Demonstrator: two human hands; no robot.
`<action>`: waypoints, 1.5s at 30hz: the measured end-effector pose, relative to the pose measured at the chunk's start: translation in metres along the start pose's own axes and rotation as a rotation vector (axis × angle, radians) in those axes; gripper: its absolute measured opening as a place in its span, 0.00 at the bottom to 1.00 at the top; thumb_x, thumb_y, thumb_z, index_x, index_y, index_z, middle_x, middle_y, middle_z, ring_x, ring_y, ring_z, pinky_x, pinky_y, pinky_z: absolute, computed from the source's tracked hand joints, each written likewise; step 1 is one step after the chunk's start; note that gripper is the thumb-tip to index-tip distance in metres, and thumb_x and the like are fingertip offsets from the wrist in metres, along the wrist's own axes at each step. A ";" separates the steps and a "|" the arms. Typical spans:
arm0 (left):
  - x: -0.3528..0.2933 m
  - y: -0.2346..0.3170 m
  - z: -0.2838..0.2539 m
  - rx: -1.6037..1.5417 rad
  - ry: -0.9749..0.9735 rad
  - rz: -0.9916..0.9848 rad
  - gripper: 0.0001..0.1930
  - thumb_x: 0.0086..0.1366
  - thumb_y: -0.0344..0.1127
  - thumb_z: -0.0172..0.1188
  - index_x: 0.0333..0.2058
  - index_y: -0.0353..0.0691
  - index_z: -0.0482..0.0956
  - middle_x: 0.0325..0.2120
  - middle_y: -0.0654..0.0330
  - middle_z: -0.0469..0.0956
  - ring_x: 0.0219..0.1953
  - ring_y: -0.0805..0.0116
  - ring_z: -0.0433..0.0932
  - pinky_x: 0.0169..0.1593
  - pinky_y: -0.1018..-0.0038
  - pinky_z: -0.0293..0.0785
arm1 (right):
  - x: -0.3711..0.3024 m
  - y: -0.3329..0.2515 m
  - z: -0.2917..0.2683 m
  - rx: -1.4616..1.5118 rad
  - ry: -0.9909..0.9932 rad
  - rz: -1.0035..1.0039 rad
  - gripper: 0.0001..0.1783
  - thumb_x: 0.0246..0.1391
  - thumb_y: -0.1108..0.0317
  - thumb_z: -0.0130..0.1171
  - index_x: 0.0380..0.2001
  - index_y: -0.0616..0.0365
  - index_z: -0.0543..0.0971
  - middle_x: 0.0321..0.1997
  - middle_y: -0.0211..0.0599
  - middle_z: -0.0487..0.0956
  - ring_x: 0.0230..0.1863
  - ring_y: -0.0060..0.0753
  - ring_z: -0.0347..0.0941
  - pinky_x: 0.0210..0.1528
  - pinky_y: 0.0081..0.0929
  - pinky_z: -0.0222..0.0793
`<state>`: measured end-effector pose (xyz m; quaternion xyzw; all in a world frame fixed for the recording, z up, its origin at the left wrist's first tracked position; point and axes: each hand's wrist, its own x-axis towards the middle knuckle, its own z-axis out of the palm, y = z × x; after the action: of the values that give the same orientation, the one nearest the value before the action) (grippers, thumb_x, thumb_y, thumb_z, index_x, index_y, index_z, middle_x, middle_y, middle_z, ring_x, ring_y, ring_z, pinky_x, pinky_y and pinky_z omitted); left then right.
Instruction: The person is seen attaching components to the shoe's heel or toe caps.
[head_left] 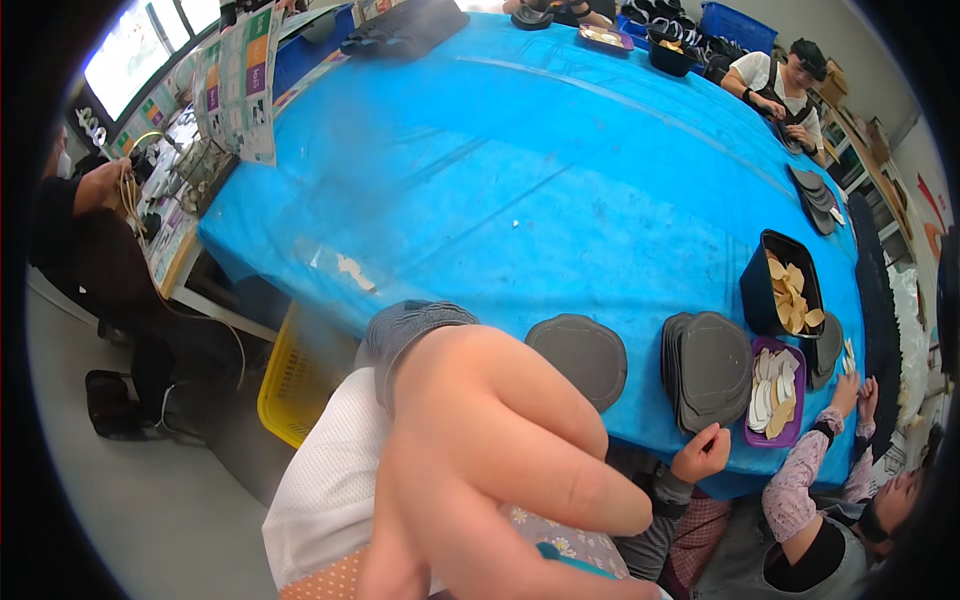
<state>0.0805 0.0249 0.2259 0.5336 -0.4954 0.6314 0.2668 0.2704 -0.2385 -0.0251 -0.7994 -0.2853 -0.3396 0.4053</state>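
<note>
My left hand (pixel 470 450) is raised very close in the lower middle, covering much of the table edge and my lap. Its fingers are bent but apart, nothing shows between them, and some tips are hidden. A grey cuff (pixel 415 325) and a white mesh sleeve (pixel 325 485) adjoin it. My right hand (pixel 703 457), closed in a pinch, is at the lower edge of a stack of rounded dark grey pieces (pixel 715 355). What it pinches cannot be made out. Another grey piece (pixel 577 358) lies flat left of the stack.
A purple basket (pixel 752 435) of pale cut pieces and a black bin (pixel 757 295) of tan ones stand right of the stack. Co-workers sit at right (pixel 790 500) and far right (pixel 795 85). A yellow basket (pixel 275 385) is below the blue-covered table's (pixel 480 170) left edge.
</note>
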 end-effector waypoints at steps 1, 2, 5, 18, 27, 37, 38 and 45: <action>0.003 0.004 -0.001 -0.024 -0.029 -0.146 0.08 0.53 0.39 0.53 0.26 0.42 0.73 0.26 0.53 0.80 0.15 0.69 0.71 0.15 0.80 0.66 | 0.000 0.000 0.000 -0.011 0.009 -0.005 0.19 0.56 0.78 0.50 0.15 0.61 0.56 0.16 0.40 0.53 0.17 0.40 0.51 0.21 0.38 0.44; 0.005 0.008 -0.002 -0.044 -0.055 -0.292 0.08 0.52 0.39 0.51 0.26 0.42 0.74 0.26 0.53 0.80 0.15 0.69 0.72 0.15 0.80 0.66 | -0.001 0.000 0.001 -0.023 0.022 0.029 0.19 0.56 0.78 0.50 0.15 0.61 0.56 0.16 0.40 0.53 0.17 0.40 0.51 0.21 0.38 0.44; 0.007 0.005 -0.005 0.039 -0.092 -0.312 0.13 0.48 0.41 0.49 0.26 0.41 0.78 0.27 0.57 0.80 0.15 0.68 0.72 0.16 0.78 0.67 | -0.001 -0.001 0.003 -0.005 0.053 0.022 0.18 0.56 0.78 0.50 0.16 0.62 0.56 0.16 0.40 0.52 0.17 0.40 0.50 0.21 0.38 0.44; 0.009 0.006 -0.002 0.314 0.142 0.409 0.18 0.58 0.29 0.62 0.47 0.53 0.76 0.48 0.82 0.71 0.51 0.85 0.70 0.42 0.79 0.76 | -0.002 0.002 0.002 0.018 0.045 -0.060 0.19 0.60 0.76 0.49 0.18 0.62 0.55 0.18 0.37 0.49 0.18 0.33 0.47 0.21 0.34 0.44; 0.010 0.010 0.000 0.110 0.049 0.200 0.23 0.58 0.30 0.63 0.53 0.54 0.75 0.53 0.81 0.71 0.54 0.87 0.69 0.48 0.77 0.75 | 0.000 0.001 0.001 0.022 0.053 -0.066 0.19 0.60 0.76 0.49 0.18 0.62 0.56 0.18 0.38 0.50 0.18 0.34 0.47 0.21 0.35 0.44; 0.001 0.009 0.010 0.096 0.260 0.255 0.14 0.52 0.11 0.56 0.33 0.38 0.75 0.40 0.69 0.75 0.46 0.75 0.77 0.46 0.78 0.83 | 0.002 -0.001 0.000 0.033 0.026 -0.049 0.19 0.59 0.76 0.49 0.17 0.61 0.56 0.17 0.37 0.50 0.18 0.35 0.47 0.21 0.35 0.44; 0.000 0.011 0.009 0.075 0.245 0.242 0.14 0.52 0.12 0.56 0.33 0.38 0.75 0.40 0.69 0.75 0.45 0.75 0.77 0.45 0.78 0.84 | 0.002 -0.002 0.000 0.046 0.033 -0.014 0.19 0.59 0.76 0.49 0.17 0.61 0.56 0.17 0.38 0.50 0.18 0.35 0.47 0.22 0.35 0.44; -0.005 0.005 0.004 -0.062 0.149 0.208 0.15 0.51 0.11 0.57 0.33 0.40 0.77 0.36 0.72 0.77 0.41 0.79 0.79 0.46 0.81 0.81 | 0.005 -0.001 -0.004 -0.038 0.020 -0.002 0.19 0.54 0.77 0.52 0.15 0.59 0.57 0.16 0.40 0.55 0.17 0.44 0.54 0.21 0.40 0.45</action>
<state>0.0797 0.0206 0.2192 0.4225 -0.5463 0.6777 0.2524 0.2716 -0.2405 -0.0195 -0.8032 -0.2756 -0.3534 0.3924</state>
